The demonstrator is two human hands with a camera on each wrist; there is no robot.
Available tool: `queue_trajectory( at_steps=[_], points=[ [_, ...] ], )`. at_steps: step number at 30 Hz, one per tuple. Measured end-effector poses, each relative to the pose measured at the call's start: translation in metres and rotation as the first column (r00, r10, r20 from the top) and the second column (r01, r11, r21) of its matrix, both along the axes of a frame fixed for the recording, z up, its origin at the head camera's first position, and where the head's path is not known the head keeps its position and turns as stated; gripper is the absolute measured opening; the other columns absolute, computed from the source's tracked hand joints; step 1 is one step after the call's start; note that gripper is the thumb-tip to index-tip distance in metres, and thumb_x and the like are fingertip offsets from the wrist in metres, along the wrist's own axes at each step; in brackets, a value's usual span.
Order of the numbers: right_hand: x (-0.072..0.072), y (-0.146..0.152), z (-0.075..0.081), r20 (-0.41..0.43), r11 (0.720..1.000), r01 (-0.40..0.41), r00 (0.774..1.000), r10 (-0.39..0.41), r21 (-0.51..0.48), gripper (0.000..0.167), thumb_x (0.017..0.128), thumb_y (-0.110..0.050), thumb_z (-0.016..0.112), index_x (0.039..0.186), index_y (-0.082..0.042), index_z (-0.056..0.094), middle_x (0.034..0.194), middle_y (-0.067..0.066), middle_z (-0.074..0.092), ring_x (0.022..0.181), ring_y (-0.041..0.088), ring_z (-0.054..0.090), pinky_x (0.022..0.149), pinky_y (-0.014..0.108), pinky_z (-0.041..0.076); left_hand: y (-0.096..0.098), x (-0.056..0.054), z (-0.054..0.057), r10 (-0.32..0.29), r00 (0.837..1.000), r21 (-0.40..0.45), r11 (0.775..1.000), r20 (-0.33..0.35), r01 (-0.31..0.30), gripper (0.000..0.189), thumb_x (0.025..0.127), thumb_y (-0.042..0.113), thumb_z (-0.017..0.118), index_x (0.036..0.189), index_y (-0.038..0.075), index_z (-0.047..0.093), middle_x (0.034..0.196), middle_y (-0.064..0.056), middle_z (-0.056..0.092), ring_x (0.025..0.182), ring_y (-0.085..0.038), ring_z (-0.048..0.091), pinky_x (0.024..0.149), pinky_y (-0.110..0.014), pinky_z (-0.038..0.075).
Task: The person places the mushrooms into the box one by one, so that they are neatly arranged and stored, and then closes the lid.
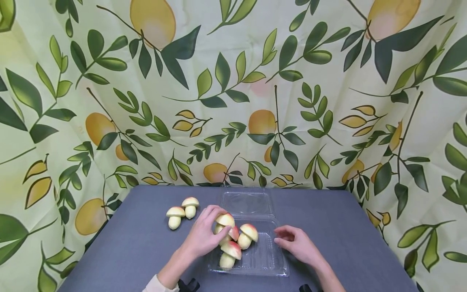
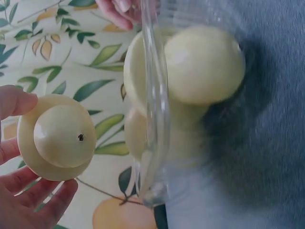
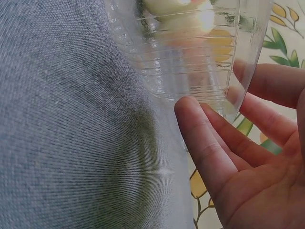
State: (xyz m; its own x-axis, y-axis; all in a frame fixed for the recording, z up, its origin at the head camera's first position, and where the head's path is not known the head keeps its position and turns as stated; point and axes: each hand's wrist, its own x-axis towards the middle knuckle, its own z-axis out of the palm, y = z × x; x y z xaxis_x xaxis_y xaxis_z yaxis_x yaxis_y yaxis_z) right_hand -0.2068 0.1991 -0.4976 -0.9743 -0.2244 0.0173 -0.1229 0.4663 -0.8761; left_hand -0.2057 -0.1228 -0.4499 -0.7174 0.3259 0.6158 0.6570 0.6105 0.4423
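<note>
My left hand (image 1: 206,233) holds a toy mushroom (image 1: 225,220), cream with a reddish-yellow cap. The left wrist view shows fingers and thumb around its cap (image 2: 28,107), with the rounded stem (image 2: 64,138) facing the camera. Below it, a clear plastic box (image 1: 270,263) contains several more mushrooms, among them one in front (image 1: 230,253) and one near the middle (image 1: 249,234); the left hand partly hides the group. My right hand (image 1: 300,245) is at the box's right side. In the right wrist view its fingers (image 3: 205,143) are extended, fingertips right at the clear wall.
Two mushrooms lie on the grey table (image 1: 120,251) at the left: one nearer (image 1: 175,217), one farther back (image 1: 190,207). The box's clear lid (image 1: 248,202) lies folded back behind it. A leaf-and-fruit patterned cloth (image 1: 219,154) hangs around the table's back and sides.
</note>
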Motion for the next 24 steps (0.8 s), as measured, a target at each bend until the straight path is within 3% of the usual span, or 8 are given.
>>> queue_trajectory(
  at_steps=[11,19,24],
  points=[
    [0.0,0.0,0.001,0.01,1.0,0.008,1.0,-0.008,-0.003,0.033,0.09,-0.015,0.078,0.117,0.001,0.069,0.107,0.01,0.07,0.088,0.017,0.065,0.07,0.028,0.054,0.023,0.01,-0.001,-0.062,0.996,-0.019,0.998,0.067,0.064,0.034,0.084,0.024,0.08,0.115,0.016,0.067,0.115,0.008,0.06,0.109,-0.014,0.057,0.089,-0.037,0.052],
    [0.0,0.0,0.0,0.002,1.0,0.008,1.0,-0.008,-0.007,0.032,0.089,-0.014,0.078,0.116,0.001,0.069,0.107,0.009,0.07,0.089,0.019,0.065,0.07,0.028,0.054,0.04,0.014,-0.011,-0.127,0.992,-0.039,0.991,0.022,0.128,0.033,0.082,0.023,0.082,0.111,0.014,0.068,0.111,0.006,0.061,0.104,-0.013,0.058,0.085,-0.031,0.052],
    [0.001,-0.001,0.001,0.005,1.0,0.027,1.0,-0.027,0.015,0.031,0.089,-0.015,0.078,0.115,0.0,0.07,0.106,0.008,0.071,0.089,0.018,0.066,0.072,0.028,0.055,0.049,0.019,-0.018,-0.145,0.988,-0.057,0.987,0.041,0.148,0.033,0.083,0.025,0.082,0.112,0.016,0.067,0.109,0.007,0.06,0.1,-0.012,0.057,0.082,-0.028,0.051]
  ],
)
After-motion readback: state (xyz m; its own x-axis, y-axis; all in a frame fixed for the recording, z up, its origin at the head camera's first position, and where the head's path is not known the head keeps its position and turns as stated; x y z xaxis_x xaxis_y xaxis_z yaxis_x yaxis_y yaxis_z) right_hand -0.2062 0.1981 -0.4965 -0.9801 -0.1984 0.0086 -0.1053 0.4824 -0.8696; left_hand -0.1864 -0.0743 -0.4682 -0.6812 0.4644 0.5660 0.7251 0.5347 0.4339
